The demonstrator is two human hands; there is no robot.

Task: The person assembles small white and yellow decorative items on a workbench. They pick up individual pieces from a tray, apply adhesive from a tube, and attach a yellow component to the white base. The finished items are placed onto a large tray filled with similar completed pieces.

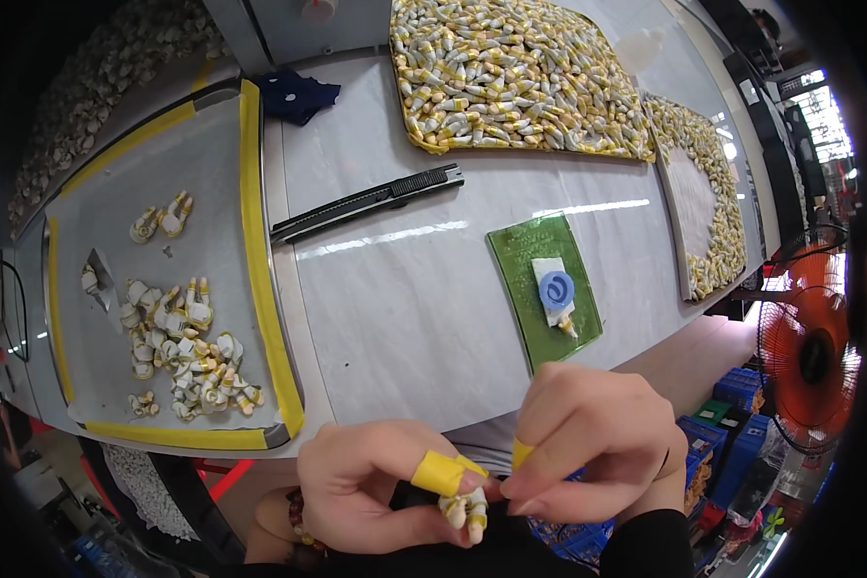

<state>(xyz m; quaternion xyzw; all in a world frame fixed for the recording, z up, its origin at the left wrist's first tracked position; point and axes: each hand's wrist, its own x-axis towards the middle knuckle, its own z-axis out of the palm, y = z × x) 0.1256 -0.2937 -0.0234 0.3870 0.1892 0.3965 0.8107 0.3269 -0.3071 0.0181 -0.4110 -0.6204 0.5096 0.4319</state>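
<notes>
Close to my body, my left hand (371,482) pinches a small white figurine part (464,511) with yellow bands and pale peach tips between thumb and forefinger. Yellow tape is wrapped around that forefinger. Just right of the part is my right hand (597,443), its thumb and forefinger pressed together, yellow tape on a finger too. Whatever sits in that pinch, if anything, is too small to make out. Beyond my right hand lies a green plate (515,279) bearing a blue round mould (556,289) on a white block, with a small peach-tipped piece beside it.
A yellow-taped tray (217,173) on the left holds several white-and-yellow parts. A black utility knife (368,202) lies mid-table. Many similar parts fill a far tray (520,77) and partly fill another (689,202). A dark cloth (297,94) rests at the back; an orange fan (807,352) stands right.
</notes>
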